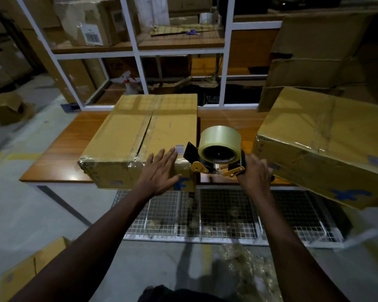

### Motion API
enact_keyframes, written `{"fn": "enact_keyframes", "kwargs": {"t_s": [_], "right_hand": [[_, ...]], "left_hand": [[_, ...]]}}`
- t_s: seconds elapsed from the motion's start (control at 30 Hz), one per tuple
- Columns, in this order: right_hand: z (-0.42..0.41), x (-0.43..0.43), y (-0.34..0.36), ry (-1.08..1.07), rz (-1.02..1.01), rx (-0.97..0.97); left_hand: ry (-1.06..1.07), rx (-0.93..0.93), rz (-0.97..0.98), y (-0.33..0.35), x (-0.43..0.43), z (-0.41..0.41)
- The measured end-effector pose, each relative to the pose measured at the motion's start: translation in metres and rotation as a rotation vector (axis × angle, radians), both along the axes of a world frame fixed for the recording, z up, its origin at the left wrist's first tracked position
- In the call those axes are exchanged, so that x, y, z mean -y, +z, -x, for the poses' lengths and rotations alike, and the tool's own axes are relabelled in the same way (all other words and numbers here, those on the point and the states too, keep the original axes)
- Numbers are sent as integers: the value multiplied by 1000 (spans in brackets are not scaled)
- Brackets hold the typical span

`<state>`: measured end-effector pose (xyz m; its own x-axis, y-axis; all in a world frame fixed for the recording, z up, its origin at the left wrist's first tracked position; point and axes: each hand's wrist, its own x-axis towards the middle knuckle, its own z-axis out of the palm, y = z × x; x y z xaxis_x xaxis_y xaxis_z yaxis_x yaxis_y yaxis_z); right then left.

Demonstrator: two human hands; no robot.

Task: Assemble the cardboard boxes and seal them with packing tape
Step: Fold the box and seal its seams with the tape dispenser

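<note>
Brown cardboard box (140, 136) sits on worktop (59, 153), centre seam partly gaping. Left hand (162, 171) presses flat, fingers straight, on its near right corner; right hand (254, 173) grips tape dispenser (214, 166) just beside. Best: hold flaps shut, start tape over near edge, follow seam. Count: two worktop boxes, one dispenser, one roll (219, 140).
</note>
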<state>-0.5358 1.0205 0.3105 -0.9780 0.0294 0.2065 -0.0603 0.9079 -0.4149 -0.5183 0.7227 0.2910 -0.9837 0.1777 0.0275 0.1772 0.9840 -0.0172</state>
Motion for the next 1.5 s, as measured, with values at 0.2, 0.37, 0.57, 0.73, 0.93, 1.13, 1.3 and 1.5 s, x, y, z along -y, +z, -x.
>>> {"fn": "enact_keyframes", "kwargs": {"t_s": [0.2,0.37,0.57,0.73,0.93,1.13,1.3,1.5], "right_hand": [[-8,-17,-21,-77,5,68],[-11,15,-39,-92,116,145],[-13,27,-41,-153,134,117],[-29,45,-49,-211,288,271],[-37,40,-56,-253,286,277],[-37,12,-60,-386,251,193],[-16,0,-37,-451,264,132],[16,24,4,-340,179,26]], "left_hand": [[9,1,17,-2,-2,1],[26,23,13,-4,-7,3],[44,26,-1,-6,-12,4],[62,18,1,-7,-13,5],[52,11,-24,-7,-10,6],[22,-9,-27,-6,-8,5],[15,-23,-55,-1,-21,8],[8,-74,-74,-8,-1,5]]}}
